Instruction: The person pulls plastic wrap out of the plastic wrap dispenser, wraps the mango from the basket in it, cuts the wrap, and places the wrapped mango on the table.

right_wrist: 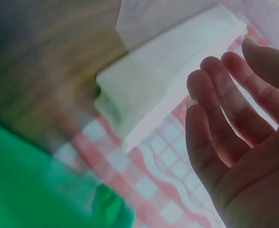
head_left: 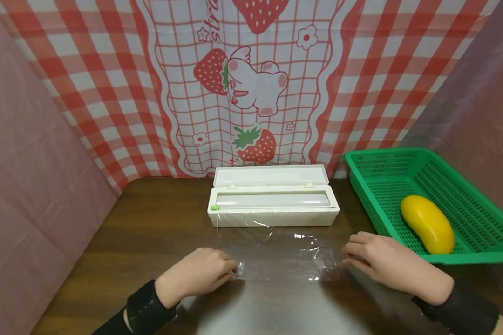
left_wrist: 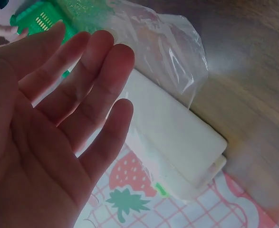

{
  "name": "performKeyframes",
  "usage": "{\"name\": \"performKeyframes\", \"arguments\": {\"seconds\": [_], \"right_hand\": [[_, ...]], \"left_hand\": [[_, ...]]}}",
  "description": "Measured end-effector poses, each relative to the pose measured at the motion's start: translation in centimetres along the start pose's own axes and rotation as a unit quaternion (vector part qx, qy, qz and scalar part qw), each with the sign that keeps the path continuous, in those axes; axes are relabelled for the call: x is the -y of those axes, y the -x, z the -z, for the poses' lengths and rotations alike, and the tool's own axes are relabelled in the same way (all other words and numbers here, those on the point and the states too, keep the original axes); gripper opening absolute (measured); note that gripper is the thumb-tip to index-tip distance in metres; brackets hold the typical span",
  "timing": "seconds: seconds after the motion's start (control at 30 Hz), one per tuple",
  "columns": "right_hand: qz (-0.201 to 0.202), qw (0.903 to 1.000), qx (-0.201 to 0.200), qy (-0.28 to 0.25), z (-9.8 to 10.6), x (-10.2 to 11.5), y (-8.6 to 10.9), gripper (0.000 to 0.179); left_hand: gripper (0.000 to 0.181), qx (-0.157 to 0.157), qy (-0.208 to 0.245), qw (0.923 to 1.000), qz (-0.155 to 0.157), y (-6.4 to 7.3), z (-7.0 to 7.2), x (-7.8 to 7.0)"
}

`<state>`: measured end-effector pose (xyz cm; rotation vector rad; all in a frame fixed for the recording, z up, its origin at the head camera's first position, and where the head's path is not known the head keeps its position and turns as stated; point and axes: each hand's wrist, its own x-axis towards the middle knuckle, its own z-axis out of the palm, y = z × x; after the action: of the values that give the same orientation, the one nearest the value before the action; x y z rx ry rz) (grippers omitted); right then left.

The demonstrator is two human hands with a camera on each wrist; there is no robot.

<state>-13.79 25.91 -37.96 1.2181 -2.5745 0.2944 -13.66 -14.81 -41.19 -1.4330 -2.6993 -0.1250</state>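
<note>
Clear film [head_left: 276, 265] extends from a white box [head_left: 272, 189] near the green basket [head_left: 448, 186].

Glare flashes on your clear film [head_left: 282, 260]!
Pale sheen on your table [head_left: 260, 311]; both wrist views look hazy, the green basket [right_wrist: 20, 175] blurring in the right one.

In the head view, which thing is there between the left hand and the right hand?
Between the left hand and the right hand there is clear plastic film; the head view shows this.
</note>
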Motion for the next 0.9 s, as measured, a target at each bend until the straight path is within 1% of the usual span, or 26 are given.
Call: {"name": "performKeyframes", "arguments": {"seconds": [0.2,0.3,0.43,0.57,0.7,0.8,0.9], "right_hand": [[-0.035,0.9982,-0.016,0.045,2.4,-1.5,0.3,0.017],[-0.056,0.9962,-0.013,0.065,3.4,-2.4,0.5,0.019],[-0.078,0.9933,0.004,0.085,4.4,-3.5,0.8,0.021],[-0.108,0.9885,0.031,0.101,5.3,-4.6,1.0,0.024],[-0.154,0.981,0.072,0.094,6.2,-5.7,1.2,0.033],[-0.182,0.9756,0.094,0.08,6.7,-6.8,1.4,0.039],[-0.198,0.9705,0.11,0.081,6.9,-8.2,1.7,0.042]], "left_hand": [[0.01,0.011,0.013,0.9999,-0.001,-0.1,-0.3,-0.1],[0.01,0.009,0.008,0.9999,-0.002,-0.2,-0.3,-0.1],[0.01,0.011,0.001,0.9999,-0.004,-0.2,-0.3,-0.2],[0.011,0.015,-0.002,0.9999,-0.007,-0.2,-0.3,-0.4],[0.011,0.014,-0.005,0.9998,-0.012,-0.2,-0.3,-0.4],[0.011,0.011,-0.007,0.9998,-0.013,-0.3,-0.3,-0.4],[0.011,0.011,-0.011,0.9998,-0.014,-0.3,-0.3,-0.4]]}}
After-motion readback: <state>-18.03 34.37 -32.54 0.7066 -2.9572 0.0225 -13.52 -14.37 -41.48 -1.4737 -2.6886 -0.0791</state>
